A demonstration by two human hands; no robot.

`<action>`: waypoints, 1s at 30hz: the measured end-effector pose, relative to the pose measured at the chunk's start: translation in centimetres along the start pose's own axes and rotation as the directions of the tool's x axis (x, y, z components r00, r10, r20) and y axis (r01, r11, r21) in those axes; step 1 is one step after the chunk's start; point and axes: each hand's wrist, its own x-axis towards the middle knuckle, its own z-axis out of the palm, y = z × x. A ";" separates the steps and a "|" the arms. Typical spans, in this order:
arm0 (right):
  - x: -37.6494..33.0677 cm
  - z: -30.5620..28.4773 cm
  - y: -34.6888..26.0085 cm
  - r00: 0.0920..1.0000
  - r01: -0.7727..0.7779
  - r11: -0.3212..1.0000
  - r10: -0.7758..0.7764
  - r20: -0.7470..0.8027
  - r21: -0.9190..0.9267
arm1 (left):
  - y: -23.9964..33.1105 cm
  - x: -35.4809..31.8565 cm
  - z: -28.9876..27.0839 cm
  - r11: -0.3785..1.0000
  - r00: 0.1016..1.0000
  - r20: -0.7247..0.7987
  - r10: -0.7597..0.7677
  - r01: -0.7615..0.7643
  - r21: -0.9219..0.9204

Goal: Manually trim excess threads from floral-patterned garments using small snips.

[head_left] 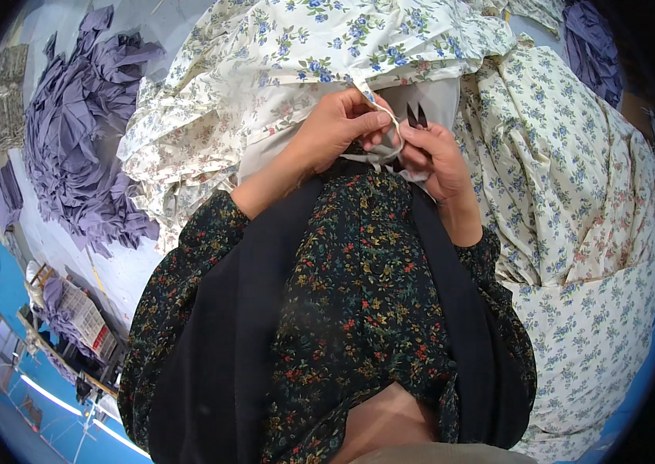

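My left hand (335, 131) is closed, with thumb and fingers pinching a narrow edge of the white cloth with blue flowers (320, 39). A thin pale strip (395, 124) hangs from that pinch and loops down between my two hands. Close beside it, my right hand (437, 158) is closed around small dark thread snips (416, 116), whose two pointed blades stick up past the thumb. The thumb and fingertips of this hand are at the pale strip; whether they grip it I cannot tell. The lower part of the snips is hidden in the palm.
A heap of purple cloth (84, 131) lies at the left on the pale table (122, 290). More floral cloth (583, 193) is piled on my right, reaching down beside me. Another purple bundle (592, 46) sits at the far right. Folded stacks (1, 100) stand at the far left.
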 end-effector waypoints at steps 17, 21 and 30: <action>1.4 -0.7 0.1 0.770 0.330 0.567 -0.625 -0.133 -0.755 | 0.0 -0.3 0.6 0.960 0.962 -0.273 0.010 0.067 0.271; 1.2 -0.3 1.0 0.753 0.292 0.344 -0.657 -0.007 -0.893 | -0.2 -0.1 0.5 0.961 0.959 -0.281 0.048 0.032 0.274; 1.5 0.5 0.8 0.680 0.254 0.100 -0.726 0.104 -0.962 | -0.1 -0.1 0.5 0.953 0.957 -0.288 0.038 0.052 0.298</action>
